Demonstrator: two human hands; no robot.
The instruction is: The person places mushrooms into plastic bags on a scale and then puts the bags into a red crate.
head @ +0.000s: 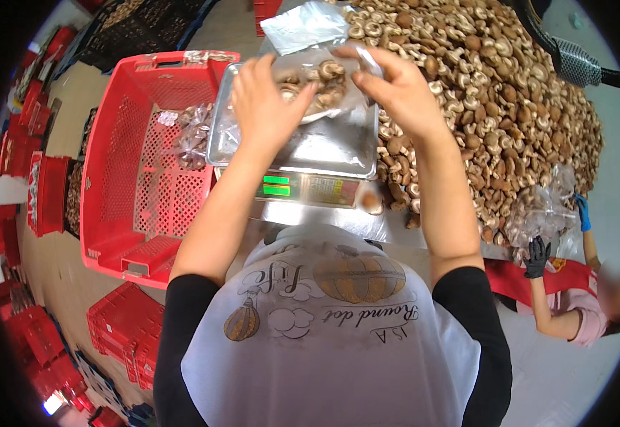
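A clear plastic bag of shiitake mushrooms is held over the steel pan of a digital scale. My left hand presses on the bag's left side, thumb across the plastic. At the bag's upper right, my right hand pinches the plastic near its mouth between thumb and fingers. Green displays are lit on the scale's front beside a keypad. A stack of flat plastic bags lies beyond the pan. To the right spreads a large heap of loose shiitake mushrooms.
A red plastic crate with bagged mushrooms stands left of the scale. Red crates are stacked on the floor at lower left. A co-worker's gloved hands touch plastic bags at the heap's right edge. A cable hangs at upper right.
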